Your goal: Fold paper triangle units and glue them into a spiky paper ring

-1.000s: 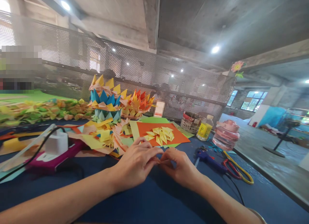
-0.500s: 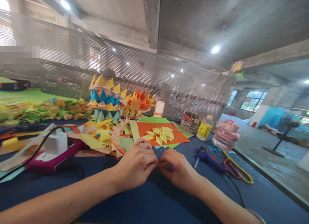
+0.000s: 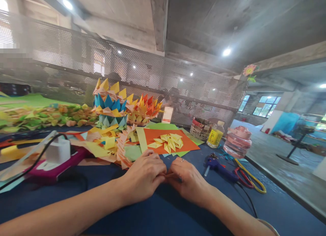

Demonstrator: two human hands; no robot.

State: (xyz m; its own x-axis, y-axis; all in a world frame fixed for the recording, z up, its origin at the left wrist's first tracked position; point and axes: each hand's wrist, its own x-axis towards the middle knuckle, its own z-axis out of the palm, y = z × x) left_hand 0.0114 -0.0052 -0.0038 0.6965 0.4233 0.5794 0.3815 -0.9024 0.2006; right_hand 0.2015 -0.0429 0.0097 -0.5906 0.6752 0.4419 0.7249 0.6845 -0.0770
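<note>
Orange paper piece (image 3: 170, 175) is pinched between my hands, low over the blue surface (image 3: 163, 215). My left hand (image 3: 144, 178) has its fingers closed on one end and my right hand (image 3: 189, 181) grips the other. Just beyond lies an orange sheet (image 3: 187, 145), with a glue gun (image 3: 219, 166) to its right.

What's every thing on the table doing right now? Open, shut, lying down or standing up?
left hand: pinched shut on the paper piece
right hand: pinched shut on the same piece
orange sheet: flat, under the yellow folded triangles
glue gun: lying down
scissors: lying flat
bottle: upright, cap on
paper tower: standing
white plug: stuck into the power strip
</note>
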